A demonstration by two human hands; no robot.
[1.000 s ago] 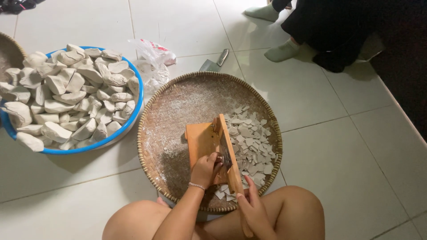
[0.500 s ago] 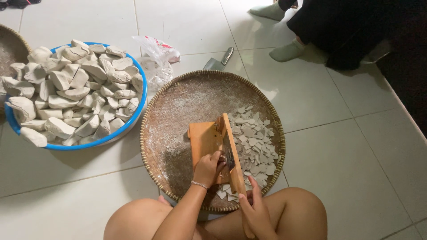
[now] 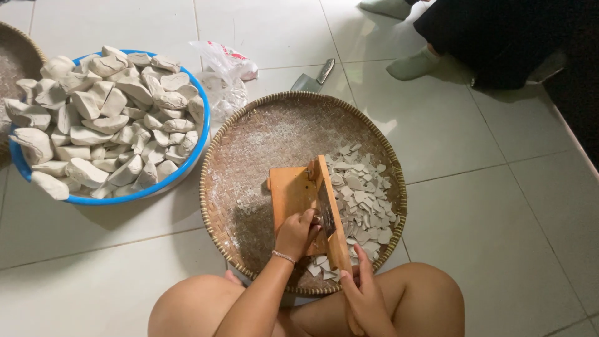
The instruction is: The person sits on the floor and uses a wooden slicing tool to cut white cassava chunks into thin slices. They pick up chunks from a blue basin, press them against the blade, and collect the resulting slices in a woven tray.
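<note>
The slicing looks to be in its early part. A modest heap of thin pale slices is lying on the round woven tray, just to the right of the wooden slicer, and a few more are gathering at the slicer's near end. Far to the left of the slicer, the blue basin is sitting piled high with whole pale grey-white chunks, so by this showing most of the work is left.

The left hand is curling closed over a small piece on the slicer board, pressing it beside the blade; the piece itself is mostly hidden. The right hand is resting half open against the slicer's near end, bracing it without gripping anything. The slicer is lying slanted on the tray's middle, its dark blade set in the raised right rail.
</note>
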